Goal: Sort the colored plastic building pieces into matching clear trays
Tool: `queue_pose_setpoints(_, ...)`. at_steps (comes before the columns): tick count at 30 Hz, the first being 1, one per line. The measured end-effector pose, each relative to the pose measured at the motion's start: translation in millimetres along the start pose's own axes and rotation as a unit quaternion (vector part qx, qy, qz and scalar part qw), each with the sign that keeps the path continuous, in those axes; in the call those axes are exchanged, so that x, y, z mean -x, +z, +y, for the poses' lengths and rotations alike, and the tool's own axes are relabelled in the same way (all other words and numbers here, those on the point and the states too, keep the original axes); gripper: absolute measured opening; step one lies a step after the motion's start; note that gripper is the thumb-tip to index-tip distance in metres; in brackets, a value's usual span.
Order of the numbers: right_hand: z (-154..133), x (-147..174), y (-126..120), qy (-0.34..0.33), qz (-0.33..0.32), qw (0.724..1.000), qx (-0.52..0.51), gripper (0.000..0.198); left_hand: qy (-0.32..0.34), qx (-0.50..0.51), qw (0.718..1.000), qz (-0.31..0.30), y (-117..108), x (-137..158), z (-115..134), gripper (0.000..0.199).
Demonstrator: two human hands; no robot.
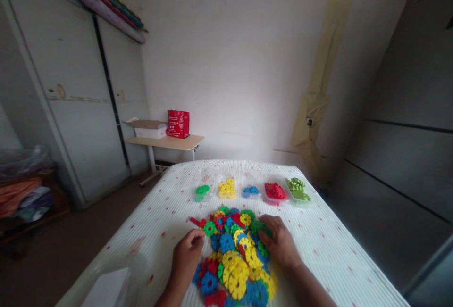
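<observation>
A heap of notched plastic snowflake discs [235, 269] in yellow, blue, green and red lies on the table in front of me. To its left, my left hand [188, 250] is closed, with thumb and forefinger pinched at the edge of a green snowflake disc [209, 228]. At the heap's right side, my right hand [281, 242] curls its fingers and thumb around green snowflake discs [259, 227]; its fingertips are partly hidden among the pieces. A red piece [194, 221] sticks out at the heap's upper left.
Beyond the heap stand clear tubs sorted by colour: green [201, 193], yellow [227, 188], blue [250, 192], red [275, 193] and light green [299, 190]. A white box-like object [108, 288] is at the near left. A side table [173, 142] behind carries a red bag [178, 124].
</observation>
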State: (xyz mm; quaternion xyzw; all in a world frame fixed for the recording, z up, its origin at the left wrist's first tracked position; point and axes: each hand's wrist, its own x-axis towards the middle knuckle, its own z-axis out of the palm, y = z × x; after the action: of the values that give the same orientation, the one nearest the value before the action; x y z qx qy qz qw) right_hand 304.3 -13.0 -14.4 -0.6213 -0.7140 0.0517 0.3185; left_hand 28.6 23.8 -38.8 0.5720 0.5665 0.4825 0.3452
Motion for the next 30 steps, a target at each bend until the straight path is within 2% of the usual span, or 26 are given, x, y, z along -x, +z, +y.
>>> queue_pose_setpoints(5,-9,-7,11,0.004,-0.056,0.998,0.032,0.036,0.011,-0.01,1.0,0.006,2,0,-1,0.021)
queue_pose_setpoints(14,-7,-9,13,0.018,-0.045,0.997,0.053,0.031,0.005,-0.013,1.0,0.01,2,1,-2,0.022)
queue_pose_setpoints(22,-2,-10,18,0.027,-0.053,0.996,0.06,0.033,0.025,-0.031,0.999,0.009,2,1,-1,0.024)
queue_pose_setpoints(30,-7,-11,13,0.042,-0.068,0.995,0.064,0.03,0.035,-0.025,0.999,0.021,2,2,-4,0.021)
